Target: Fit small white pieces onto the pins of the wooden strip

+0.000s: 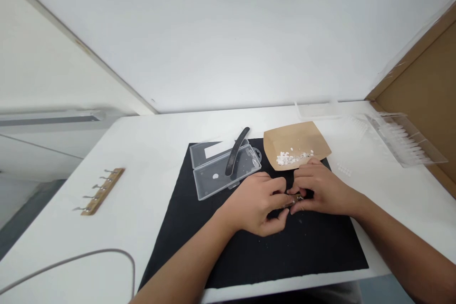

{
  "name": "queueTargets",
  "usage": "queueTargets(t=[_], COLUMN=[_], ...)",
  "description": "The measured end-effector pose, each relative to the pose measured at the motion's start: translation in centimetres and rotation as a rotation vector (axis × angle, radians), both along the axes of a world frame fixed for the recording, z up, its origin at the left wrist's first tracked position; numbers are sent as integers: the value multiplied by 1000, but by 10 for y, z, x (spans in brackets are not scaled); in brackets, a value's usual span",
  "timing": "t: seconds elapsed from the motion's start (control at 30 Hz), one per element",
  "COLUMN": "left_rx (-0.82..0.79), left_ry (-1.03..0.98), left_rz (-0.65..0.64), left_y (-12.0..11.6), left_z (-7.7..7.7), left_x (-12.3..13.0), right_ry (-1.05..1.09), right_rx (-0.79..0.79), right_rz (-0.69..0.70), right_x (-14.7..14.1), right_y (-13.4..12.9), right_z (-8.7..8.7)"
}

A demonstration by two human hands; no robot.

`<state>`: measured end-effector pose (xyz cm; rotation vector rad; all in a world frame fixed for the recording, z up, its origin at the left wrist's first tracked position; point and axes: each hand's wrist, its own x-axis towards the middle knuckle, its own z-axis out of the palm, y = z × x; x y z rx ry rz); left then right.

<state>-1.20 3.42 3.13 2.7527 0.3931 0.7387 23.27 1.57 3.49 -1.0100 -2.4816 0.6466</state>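
Note:
Over the black mat [285,256], my left hand [261,203] and my right hand [318,189] meet with fingertips almost touching. Both are closed in a pinch around a small shiny, brownish piece with a metallic glint [299,197]. Fingers cover most of it, so its kind is unclear. Just beyond my right hand is a brown paper tray [297,135] holding many small white pieces [287,157]. Left of the tray, a dark curved nail file [237,152] lies across an open clear plastic case [206,185]. A few small clear pieces are inside that case.
A wooden strip with several metal clips [103,192] lies on the white table [153,152] at left. A grey cable [107,250] curves at front left. Far right, a clear box [406,140] holds rows of pale nail tips. Small clear dots [344,169] lie beside the mat.

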Motion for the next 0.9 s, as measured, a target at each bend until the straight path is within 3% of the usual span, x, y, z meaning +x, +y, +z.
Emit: queueTargets(t=[0.17, 0.57, 0.9], left_rx=[79, 161, 140], left_ry=[-76, -332, -265], left_rz=[38, 360, 913], left_y=[1, 10, 22], left_z=[0, -1, -4], left_x=[1, -3, -18], right_ry=[-4, 68, 14], right_rx=[-38, -5, -52], right_rz=[5, 19, 1], right_x=[1, 3, -1], right_y=[-2, 0, -2], right_z=[7, 3, 6])
